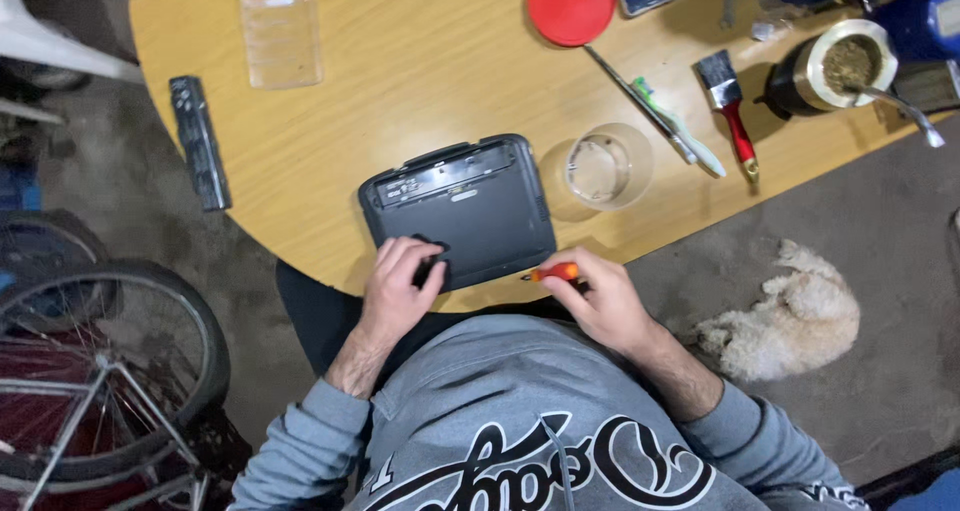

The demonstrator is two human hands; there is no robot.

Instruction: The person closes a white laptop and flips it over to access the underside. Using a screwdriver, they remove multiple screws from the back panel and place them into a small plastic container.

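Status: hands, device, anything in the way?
Left hand pressing dark device, near edge. Right hand gripping orange screwdriver. Clear glass close beside device.

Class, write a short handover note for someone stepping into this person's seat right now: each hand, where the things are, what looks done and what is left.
Left hand: fingers rest on the near left corner of the dark grey device, which lies back-up at the near edge of the wooden table.
Right hand: grips a small orange-handled screwdriver, tip at the device's near right corner.
Nearby: clear glass right of the device; black battery pack at the table's left edge.
Done: whether any screws are out cannot be told.
Left: the back cover is still on the device.
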